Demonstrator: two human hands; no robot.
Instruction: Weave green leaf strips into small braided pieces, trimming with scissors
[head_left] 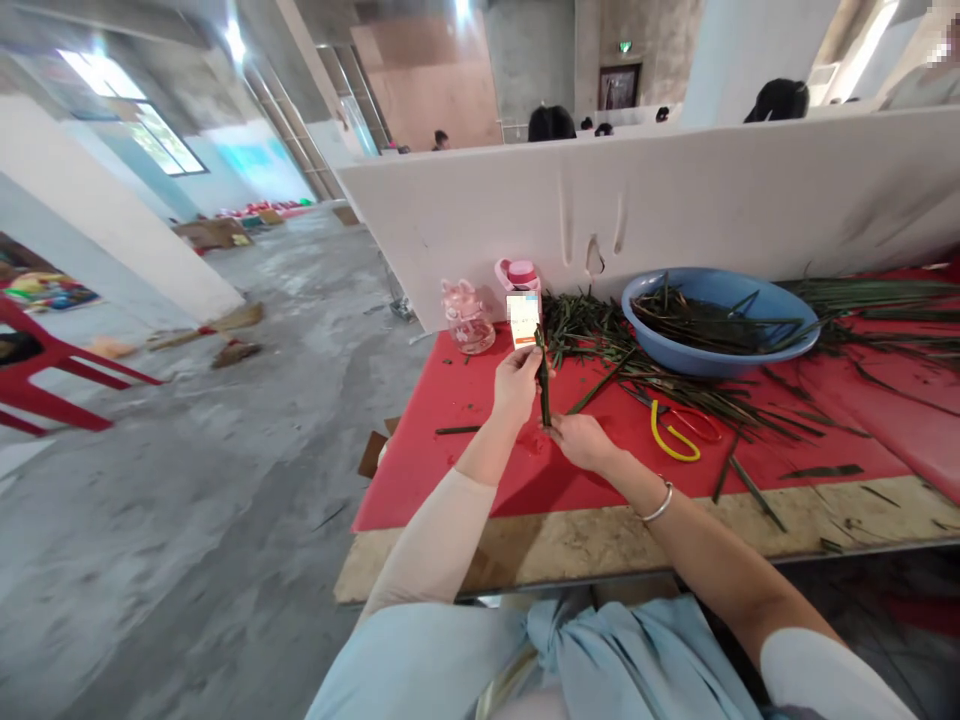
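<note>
Between my two hands a dark green leaf strip [545, 390] stands nearly upright above the red table cover. My left hand [517, 383] pinches its upper part, fingers closed. Lower down, my right hand [581, 440] grips the bottom end of the same strip; a silver bangle is on that wrist. Just behind my left hand is a white phone-like card or screen [523, 318], partly blurred. To the right of my right hand lie scissors [675, 432] with yellow and red handles. A short cut strip [457, 430] rests left of my left forearm.
A blue basin [656, 350] holding water and leaf strips stands at the back right, beside a heap of cut leaves [585, 325]. A pink clear bottle [469, 320] and a pink-lidded bottle [517, 272] stand against the white partition [480, 200]. A red chair [60, 365] is at far left.
</note>
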